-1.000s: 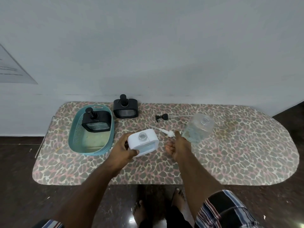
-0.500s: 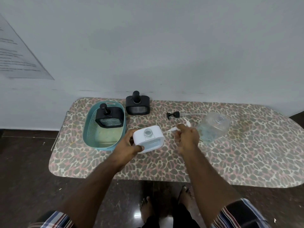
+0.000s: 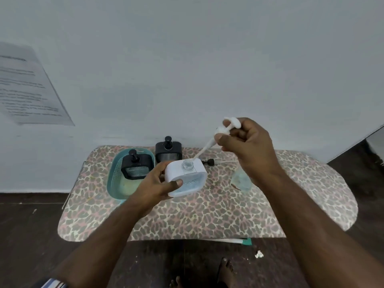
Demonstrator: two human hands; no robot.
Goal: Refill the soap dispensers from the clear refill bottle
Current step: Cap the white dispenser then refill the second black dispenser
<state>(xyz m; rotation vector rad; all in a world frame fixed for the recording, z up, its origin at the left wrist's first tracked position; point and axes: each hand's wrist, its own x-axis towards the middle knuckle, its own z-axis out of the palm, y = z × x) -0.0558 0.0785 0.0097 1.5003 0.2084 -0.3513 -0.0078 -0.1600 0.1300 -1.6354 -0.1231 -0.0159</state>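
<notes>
On the dark floor nearest the viewer are bare toes, a small white crumpled scrap and a flat white and green strip poking out from under the leopard-print tabletop.

Above the table, the left hand grips the white squarish soap dispenser with a clear front panel, thumb curled over its front corner and fingers wrapped behind it. The dispenser's clear neck is open at the top, and pale bluish liquid shows through the panel; faint lettering on the panel is too blurred to read.

The right hand is raised higher, its fingers and thumb pinched together on the white pump head with its long dip tube. The tube slants down and its tip sits at the dispenser's open neck.

Beneath the right wrist, the clear refill bottle stands on the table, largely hidden, holding some pale liquid.

To the left, a teal perforated plastic basket holds a black squarish dispenser with a black pump. Behind it, near the wall, stands a second black dispenser with its pump on. A loose black pump head lies on the table behind the white dispenser.

On the pale wall at far left hangs a printed paper sheet; its lines of text are blurred beyond reading.
</notes>
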